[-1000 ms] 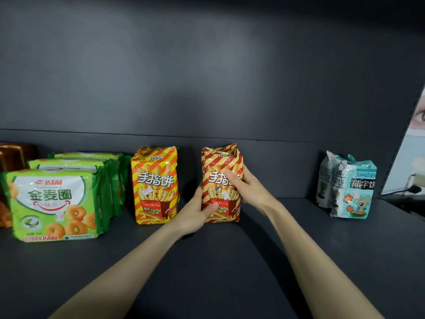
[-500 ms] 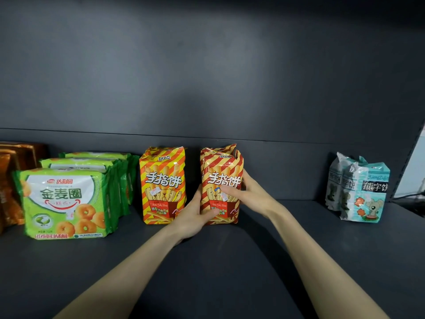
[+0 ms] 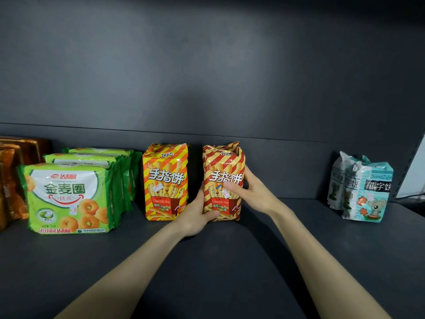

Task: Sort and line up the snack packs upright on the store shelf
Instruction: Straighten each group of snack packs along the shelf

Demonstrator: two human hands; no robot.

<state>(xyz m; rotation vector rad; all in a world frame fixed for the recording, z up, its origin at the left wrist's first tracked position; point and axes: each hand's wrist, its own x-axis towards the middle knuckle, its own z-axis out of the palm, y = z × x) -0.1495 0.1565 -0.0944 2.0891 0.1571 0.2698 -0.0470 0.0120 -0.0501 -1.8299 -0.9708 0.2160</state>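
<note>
Left hand: your left hand point(image 3: 195, 215) grasps the lower left edge of the red striped pack point(image 3: 220, 162), with the thumb across its front near the base
Right hand: your right hand point(image 3: 253, 192) clasps the pack's right side, with the thumb laid over the front at mid-height and the fingers out of sight behind it
Pack in hand: it stands on the shelf point(image 3: 218, 272), a narrow gap to the right of the yellow striped pack point(image 3: 165, 180), and its top leans slightly to the right
Neighbours: green ring-biscuit packs point(image 3: 69, 196) stand in a file on the left, brown packs point(image 3: 11, 180) sit at the far left edge, and pale blue packs point(image 3: 365, 187) stand well apart on the right
Step, as I judge it: you are squaring the red pack beside the yellow one so their fronts line up
Risk of tipping: the bag looks soft and puffy, so if you let go while it leans it may topple to the right, where nothing props it
Risk of a knock: if you slide it left too hard, your left hand, just beside the yellow pack, may push that one into the green file
Risk of crushing: too firm a squeeze may break the sticks inside or crease the front
Risk of a crooked row: if you set it down twisted, or forward of the yellow pack, the line looks uneven
</note>
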